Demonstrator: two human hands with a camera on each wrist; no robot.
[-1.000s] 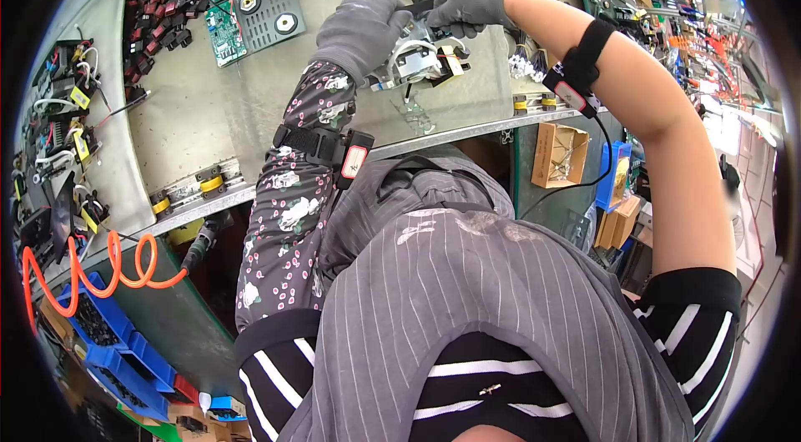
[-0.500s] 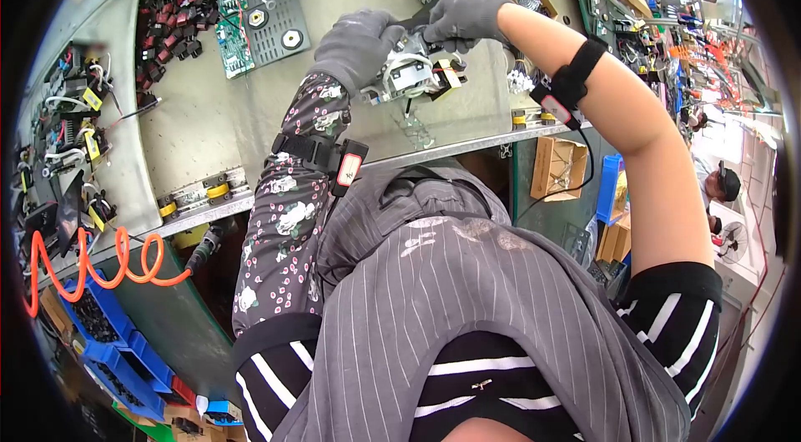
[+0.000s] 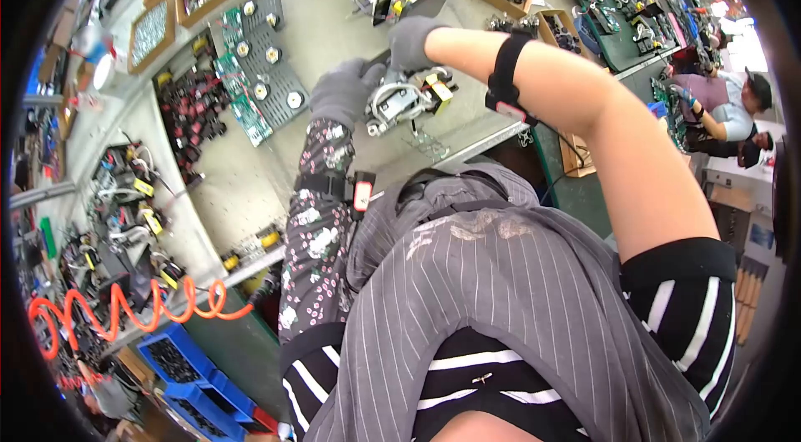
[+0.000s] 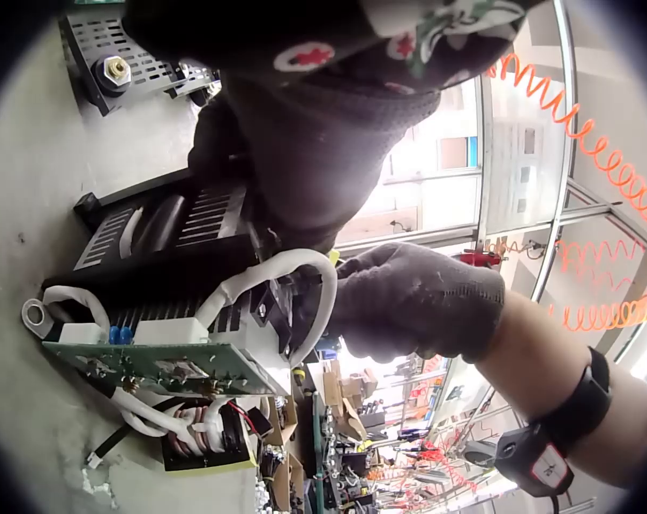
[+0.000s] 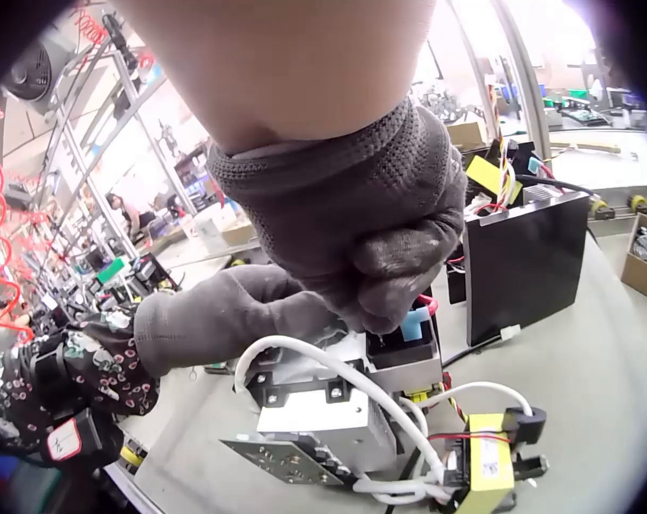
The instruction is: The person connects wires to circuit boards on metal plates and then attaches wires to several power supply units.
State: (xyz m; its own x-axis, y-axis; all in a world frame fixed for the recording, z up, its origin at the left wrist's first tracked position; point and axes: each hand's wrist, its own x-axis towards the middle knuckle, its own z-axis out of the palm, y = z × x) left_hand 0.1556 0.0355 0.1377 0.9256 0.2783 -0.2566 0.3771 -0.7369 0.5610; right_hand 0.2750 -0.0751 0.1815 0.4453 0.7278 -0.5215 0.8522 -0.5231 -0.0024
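Centrally, the unit (image 3: 399, 102), a circuit board with a finned metal block, white wires (image 5: 334, 375) and a yellow-taped transformer (image 5: 484, 460), stands on the table (image 3: 242, 167) between two gloved hands. The left hand (image 3: 338, 92) grips its left side. The right hand (image 3: 413, 40) has its fingers curled over the top and pinches there, beside a blue connector (image 5: 412, 324). The unit is probably stiff and fairly heavy from the metal block and transformer. Its board edge and loose wires look fragile, so the block is the sound place to hold it. Compared with half a second earlier, both hands keep the same grips. The head view has swung, and parts boxes (image 3: 171, 4) now show at the table's far edge.
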